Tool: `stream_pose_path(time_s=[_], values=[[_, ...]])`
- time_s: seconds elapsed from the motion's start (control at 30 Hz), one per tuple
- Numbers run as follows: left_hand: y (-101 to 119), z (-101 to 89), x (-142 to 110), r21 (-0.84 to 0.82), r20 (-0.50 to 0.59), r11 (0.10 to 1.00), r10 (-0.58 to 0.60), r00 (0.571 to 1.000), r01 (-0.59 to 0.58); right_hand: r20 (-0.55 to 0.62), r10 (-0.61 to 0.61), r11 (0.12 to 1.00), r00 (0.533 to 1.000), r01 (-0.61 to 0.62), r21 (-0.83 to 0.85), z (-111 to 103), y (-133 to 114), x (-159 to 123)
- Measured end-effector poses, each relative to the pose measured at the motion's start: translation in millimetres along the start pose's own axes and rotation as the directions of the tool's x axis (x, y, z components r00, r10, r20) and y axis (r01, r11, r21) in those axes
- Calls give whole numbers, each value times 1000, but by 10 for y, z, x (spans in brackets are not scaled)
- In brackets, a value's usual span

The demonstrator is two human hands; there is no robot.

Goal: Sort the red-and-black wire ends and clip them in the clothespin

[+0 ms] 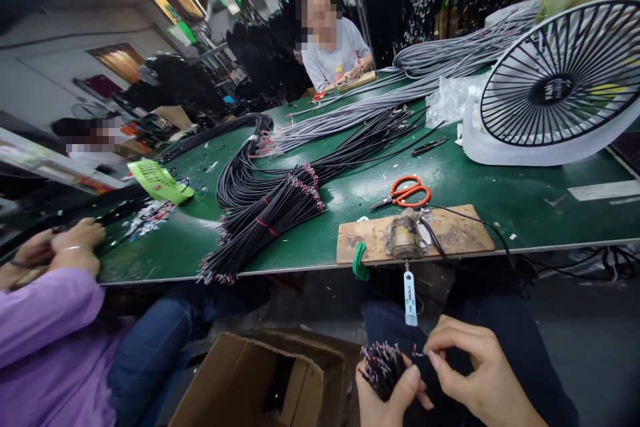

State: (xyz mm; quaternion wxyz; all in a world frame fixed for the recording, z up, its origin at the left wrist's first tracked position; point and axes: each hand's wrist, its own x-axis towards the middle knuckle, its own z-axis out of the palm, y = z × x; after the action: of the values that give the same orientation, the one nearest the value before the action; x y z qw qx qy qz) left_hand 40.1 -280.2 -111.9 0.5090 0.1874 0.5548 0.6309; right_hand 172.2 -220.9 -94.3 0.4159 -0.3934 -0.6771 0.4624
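Low in the head view, my left hand (395,407) is wrapped round a bundle of black cables (382,365), whose ends show short red, white and dark wires. Just right of the bundle, the thumb and forefinger of my right hand (477,363) pinch a thin wire end (417,351). Both hands are over my lap, below the table edge. Above them, a small motor-like cylinder (405,237) is fixed on a wooden board (463,225), and a light-blue clip (410,297) hangs from it. Orange-handled scissors (410,192) lie behind the board.
On the green table (350,193) lie bundled black cables (270,213) and grey cables (345,110). A white fan (550,87) stands at right. An open cardboard box (245,373) is below. A purple-sleeved co-worker (50,327) works at left; another person (333,47) sits opposite.
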Motion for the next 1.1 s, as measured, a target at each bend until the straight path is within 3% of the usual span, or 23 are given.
stream_pose_path(time_s=[0.2,0.3,0.4,0.5,0.63,0.77,0.97,1.1], values=[[2,-15,-20,24,7,1000,14,1000,-14,-26,240,958,970,-233,164,52,10,-57],[14,-11,-31,34,1,999,-6,1000,6,-12,277,948,961,-272,164,60,-12,-49],[-3,-11,-38,39,0,999,-20,1000,20,-36,216,970,976,-210,126,54,-41,-39],[-66,-10,-47,37,-45,999,8,999,-6,-149,68,998,987,-67,11,80,-64,-49],[-135,-14,-55,4,-101,1000,31,994,-30,-276,-164,978,947,119,-171,135,-52,-86],[-109,-35,-38,-10,-76,1000,4,997,-5,-220,-157,979,963,121,-166,122,30,-143],[-61,-61,-12,32,-44,999,2,999,0,-103,74,997,992,-77,-21,64,63,-147],[-37,-77,-3,86,20,996,-18,1000,17,-12,41,999,999,-41,34,88,-12,-61]])
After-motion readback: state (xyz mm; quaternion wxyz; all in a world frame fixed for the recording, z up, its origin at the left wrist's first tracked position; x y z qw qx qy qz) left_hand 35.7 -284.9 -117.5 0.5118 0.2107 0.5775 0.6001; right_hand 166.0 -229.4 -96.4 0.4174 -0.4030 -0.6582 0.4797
